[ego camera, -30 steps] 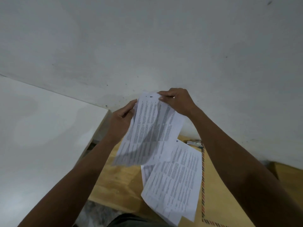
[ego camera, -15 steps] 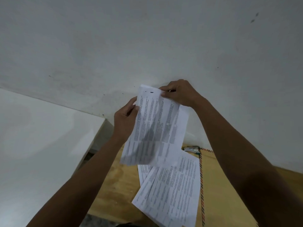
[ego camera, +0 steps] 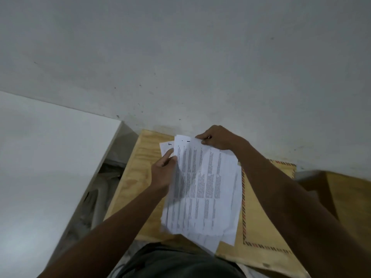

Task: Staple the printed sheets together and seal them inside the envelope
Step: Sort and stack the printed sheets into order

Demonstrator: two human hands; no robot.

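The printed sheets (ego camera: 202, 187) sit at the middle of the view, a loose, uneven stack of white pages covered in columns of small text, fanned so that their lower corners splay out toward 6 o'clock. The left hand (ego camera: 163, 173) grips the stack's left edge at about 9 o'clock of the pages, fingers curled shut on the paper with the thumb on top. The right hand (ego camera: 217, 138) pinches the top right corner at about 1 o'clock, fingertips closed on the sheet edge; whether the pages rest on the wood or are held just above it cannot be told. Behind the top page, at 11 o'clock, another white sheet (ego camera: 166, 146) with a handwritten mark peeks out. Just beside the stack toward 3 o'clock lies the envelope (ego camera: 259, 217), brown with a striped red-and-dark border, flat on the surface and partly covered by the right forearm, which crosses it and hides much of its upper part. All of this rests on a light plywood surface (ego camera: 138, 171). At 9 o'clock of that stands a white panel (ego camera: 50, 157), with a dark gap holding crumpled plastic (ego camera: 104, 189) between the two. A pale, scuffed wall (ego camera: 180, 57) fills the view toward 12 o'clock. At 6 o'clock the person's dark clothing (ego camera: 176, 261) shows below the sheets.
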